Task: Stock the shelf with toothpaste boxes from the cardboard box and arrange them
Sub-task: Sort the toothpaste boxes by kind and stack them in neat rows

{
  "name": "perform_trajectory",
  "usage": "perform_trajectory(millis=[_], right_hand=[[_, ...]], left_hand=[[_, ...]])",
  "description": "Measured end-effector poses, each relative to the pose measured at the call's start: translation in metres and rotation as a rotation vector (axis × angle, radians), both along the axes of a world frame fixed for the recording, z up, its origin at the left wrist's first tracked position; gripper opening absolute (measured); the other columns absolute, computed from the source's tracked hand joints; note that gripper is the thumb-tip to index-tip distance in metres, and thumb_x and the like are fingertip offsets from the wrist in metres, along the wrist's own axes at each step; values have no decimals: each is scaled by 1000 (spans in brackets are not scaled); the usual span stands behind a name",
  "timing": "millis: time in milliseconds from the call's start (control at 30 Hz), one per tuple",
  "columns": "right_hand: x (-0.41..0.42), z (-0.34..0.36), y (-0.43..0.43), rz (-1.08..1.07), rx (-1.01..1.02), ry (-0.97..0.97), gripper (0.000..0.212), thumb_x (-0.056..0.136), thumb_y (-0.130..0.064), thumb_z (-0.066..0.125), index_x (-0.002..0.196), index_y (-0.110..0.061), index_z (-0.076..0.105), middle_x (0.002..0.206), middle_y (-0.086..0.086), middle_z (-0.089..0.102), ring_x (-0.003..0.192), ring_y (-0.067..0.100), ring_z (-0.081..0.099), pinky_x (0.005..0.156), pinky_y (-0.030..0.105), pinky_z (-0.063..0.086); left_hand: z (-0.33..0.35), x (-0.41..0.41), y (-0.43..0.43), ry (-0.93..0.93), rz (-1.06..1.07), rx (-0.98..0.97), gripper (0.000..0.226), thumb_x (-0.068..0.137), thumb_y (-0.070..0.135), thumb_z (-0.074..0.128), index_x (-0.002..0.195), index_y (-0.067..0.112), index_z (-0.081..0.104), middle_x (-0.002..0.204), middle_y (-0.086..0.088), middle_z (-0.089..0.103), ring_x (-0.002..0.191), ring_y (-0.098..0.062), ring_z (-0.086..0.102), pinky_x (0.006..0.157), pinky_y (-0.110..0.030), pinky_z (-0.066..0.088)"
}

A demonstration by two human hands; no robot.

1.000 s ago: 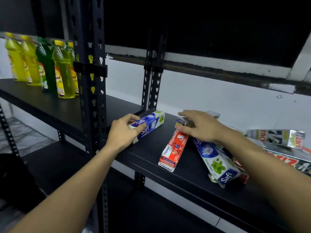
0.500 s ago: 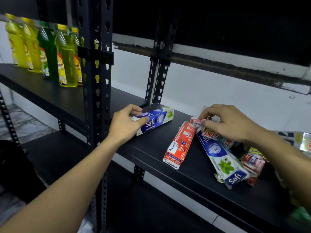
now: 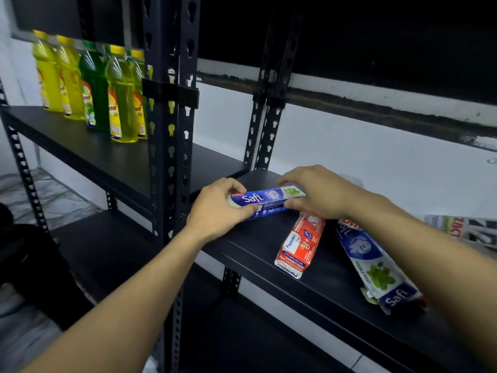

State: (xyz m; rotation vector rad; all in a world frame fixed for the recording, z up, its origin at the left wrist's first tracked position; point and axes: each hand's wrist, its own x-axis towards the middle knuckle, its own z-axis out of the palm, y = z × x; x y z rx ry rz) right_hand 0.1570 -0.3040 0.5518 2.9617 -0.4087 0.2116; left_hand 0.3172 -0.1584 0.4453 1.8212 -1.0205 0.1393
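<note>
Head view: at the centre of the frame, a blue Safi toothpaste box sits lengthwise at the left end of the black shelf, just right of the perforated upright post. The left hand holds the box's left end, its grip curled round it with the thumb on the near side. The right hand holds the right end, its grip pinching the box between thumb and fingers. At lower right, a red Pepsodent box lies slanting on the shelf, its far end under the right wrist. Beside it, a second Safi box reaches the shelf's front edge. At upper left, yellow and green bottles stand on the neighbouring shelf.
</note>
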Motion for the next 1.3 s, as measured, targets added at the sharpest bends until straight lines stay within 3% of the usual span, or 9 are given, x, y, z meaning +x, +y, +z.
perform_trajectory(millis=[100, 233, 400, 533, 700, 833, 967, 1100, 1300], right_hand=[[22, -9, -7, -32, 52, 123, 57, 91, -32, 66, 143, -30, 43, 142, 1, 50, 125, 20, 47, 101, 36, 43], [35, -12, -23, -91, 79, 186, 44, 93, -31, 63, 135, -32, 50, 131, 3, 55, 106, 18, 51, 86, 32, 43], [46, -12, -36, -142, 77, 137, 37, 94, -38, 60, 129, -28, 57, 126, 2, 60, 104, 18, 52, 83, 29, 40], [45, -11, -45, -266, 14, 169, 43, 93, -46, 57, 133, -31, 52, 129, 5, 58, 111, 24, 56, 90, 37, 47], [35, 0, -65, -390, -120, 238, 48, 89, -57, 56, 128, -30, 55, 128, 1, 60, 112, 22, 57, 92, 38, 46], [35, 7, -78, -412, -97, 279, 59, 85, -63, 59, 132, -29, 54, 131, 0, 59, 114, 23, 56, 95, 41, 48], [40, 11, -90, -398, -93, 292, 50, 84, -56, 65, 126, -29, 58, 125, -2, 63, 111, 21, 57, 93, 39, 49], [42, 10, -101, -413, -88, 277, 44, 84, -57, 65, 118, -29, 63, 118, -2, 65, 103, 18, 58, 90, 38, 50], [43, 5, -113, -455, -47, 254, 41, 83, -58, 65, 112, -29, 65, 113, -3, 67, 97, 16, 60, 89, 38, 51]], left_hand=[[1, 1, 2, 2, -10, -9, 36, 69, 50, 83, 94, 30, 67, 94, 21, 67, 87, 5, 62, 72, -15, 49], [1, 4, -2, 21, -37, 12, 35, 77, 45, 80, 105, 28, 68, 103, 19, 67, 94, 1, 61, 79, -14, 46], [5, 18, -19, 74, 73, 23, 61, 76, 44, 82, 126, 18, 59, 126, 3, 56, 114, -13, 54, 94, -21, 40], [7, 27, -42, 129, 203, 29, 63, 73, 47, 83, 121, 17, 57, 123, -1, 53, 108, -18, 55, 86, -24, 41], [7, 44, -70, 168, 172, -5, 53, 74, 38, 85, 116, 21, 60, 115, -1, 67, 102, -20, 63, 89, -34, 52], [8, 58, -94, 148, 112, -6, 53, 79, 28, 82, 126, 18, 60, 120, -5, 66, 105, -20, 63, 89, -26, 47], [9, 73, -115, 168, 82, -31, 58, 74, 29, 87, 123, 13, 60, 121, -3, 65, 106, -17, 61, 93, -27, 48], [10, 87, -132, 154, 68, -14, 58, 69, 35, 89, 116, 13, 62, 111, 1, 65, 96, -12, 58, 88, -25, 47], [10, 99, -145, 184, -1, 12, 41, 65, 31, 92, 97, 19, 68, 94, 3, 71, 88, -12, 68, 86, -31, 55]])
